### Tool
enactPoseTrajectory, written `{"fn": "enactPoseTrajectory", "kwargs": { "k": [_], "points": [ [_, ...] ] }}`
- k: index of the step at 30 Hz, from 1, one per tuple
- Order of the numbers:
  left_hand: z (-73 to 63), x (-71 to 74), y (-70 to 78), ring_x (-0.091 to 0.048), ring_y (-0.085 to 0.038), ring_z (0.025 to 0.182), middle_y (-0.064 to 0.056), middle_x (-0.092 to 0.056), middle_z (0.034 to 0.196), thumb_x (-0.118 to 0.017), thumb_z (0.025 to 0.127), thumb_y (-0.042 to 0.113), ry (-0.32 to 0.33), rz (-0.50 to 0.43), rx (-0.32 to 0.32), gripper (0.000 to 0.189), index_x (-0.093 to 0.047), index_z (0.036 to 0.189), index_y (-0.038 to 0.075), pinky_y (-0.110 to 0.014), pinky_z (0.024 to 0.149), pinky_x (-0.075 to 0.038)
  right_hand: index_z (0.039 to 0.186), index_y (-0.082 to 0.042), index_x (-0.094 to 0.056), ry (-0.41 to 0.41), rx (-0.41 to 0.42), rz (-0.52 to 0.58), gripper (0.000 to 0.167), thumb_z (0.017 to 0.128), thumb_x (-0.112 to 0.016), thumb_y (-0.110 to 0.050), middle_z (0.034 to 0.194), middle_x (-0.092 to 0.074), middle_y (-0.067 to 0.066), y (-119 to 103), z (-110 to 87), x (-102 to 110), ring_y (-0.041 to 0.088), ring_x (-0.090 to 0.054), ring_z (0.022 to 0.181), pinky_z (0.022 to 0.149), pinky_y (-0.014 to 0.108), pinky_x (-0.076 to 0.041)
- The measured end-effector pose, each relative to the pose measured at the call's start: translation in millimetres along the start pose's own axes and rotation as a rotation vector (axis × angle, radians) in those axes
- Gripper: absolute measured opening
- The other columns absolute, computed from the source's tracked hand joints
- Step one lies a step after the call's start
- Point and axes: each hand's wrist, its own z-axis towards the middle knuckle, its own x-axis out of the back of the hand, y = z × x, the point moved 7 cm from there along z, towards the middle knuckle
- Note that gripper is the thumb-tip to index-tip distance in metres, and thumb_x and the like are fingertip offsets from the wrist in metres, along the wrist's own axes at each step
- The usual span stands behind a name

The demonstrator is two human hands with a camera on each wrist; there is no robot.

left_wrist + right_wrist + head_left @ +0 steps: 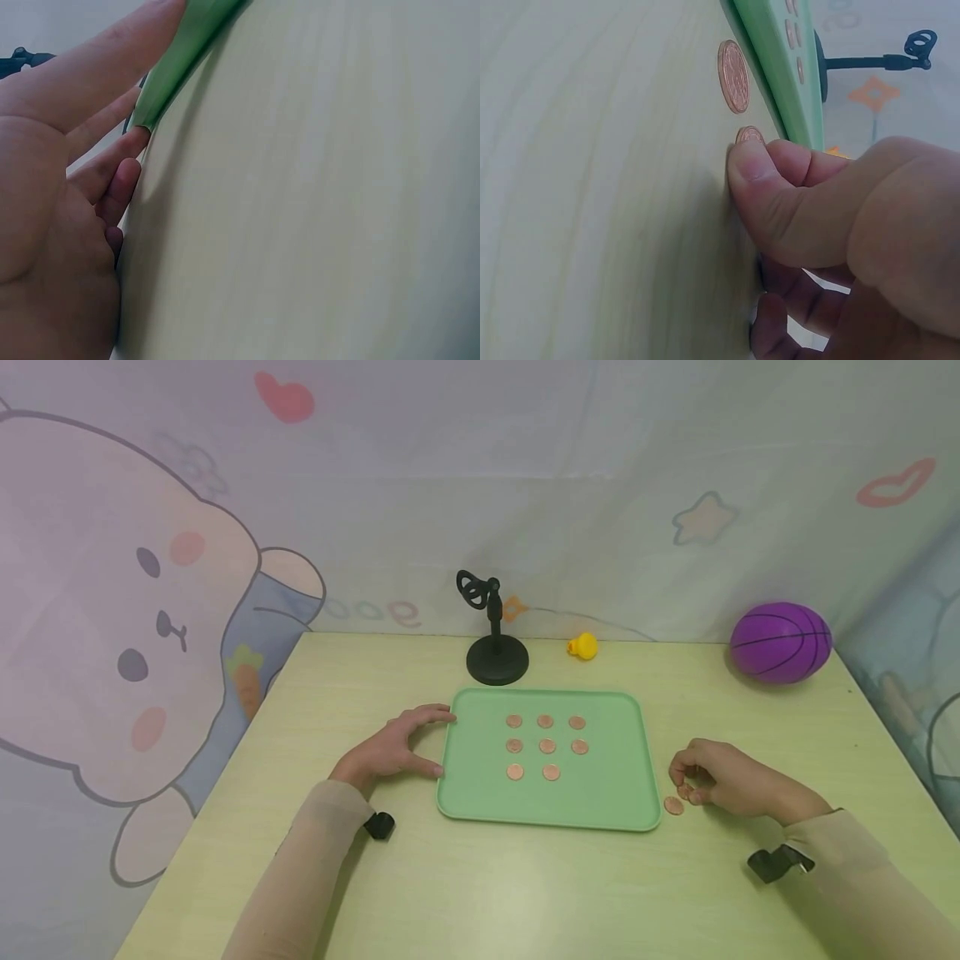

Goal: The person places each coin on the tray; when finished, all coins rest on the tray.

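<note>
A green tray [480, 797] lies on the table, bearing several copper coins [547, 746] laid out in rows. My left hand [393, 745] is at the tray's left edge, thumb and fingers spread and touching its rim; the left wrist view shows fingertips against the green rim [169, 79]. Right of the tray, my right hand [731, 781] pinches a copper coin [750, 135] between thumb and forefinger, low over the table. Most of that coin is hidden behind the thumb. Another coin [673, 806] lies flat beside it, close to the tray's lower right corner.
Behind the tray stands a black stand [497, 658] with a ring-shaped clip on top. A small yellow toy [583, 647] sits to its right. The purple ball [781, 643] rests at the table's back right corner, before a printed cloth backdrop [570, 510].
</note>
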Motion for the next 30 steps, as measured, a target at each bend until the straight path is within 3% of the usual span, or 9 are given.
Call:
{"fn": "enactPoseTrajectory", "kwargs": {
  "k": [17, 30],
  "points": [
    [-0.3, 0.2, 1.1, -0.022, -0.030, 0.158, 0.000, -0.036, 0.167, -0.097, 0.075, 0.033, -0.007, 0.005, -0.001, 0.085, -0.057, 0.149, 0.028, -0.059, 0.128, -0.014, 0.088, -0.022, -0.060, 0.050, 0.015, -0.046, 0.039, 0.081, -0.080, 0.011, 0.085, -0.052, -0.010, 0.0, -3.7, -2.1, 0.006, -0.049, 0.080, 0.070, 0.024, -0.046],
    [0.9, 0.0, -0.8, -0.022, -0.030, 0.158, 0.000, -0.036, 0.168, -0.097, 0.075, 0.033, -0.005, 0.002, -0.007, 0.085, -0.057, 0.149, 0.028, -0.060, 0.128, -0.014, 0.093, -0.018, -0.062, 0.058, 0.028, 0.058, 0.029, 0.087, -0.081, 0.004, 0.085, -0.059, -0.011, -2.7, -7.7, 0.3, 0.002, -0.057, 0.079, 0.067, 0.023, -0.051]
  ]
}}
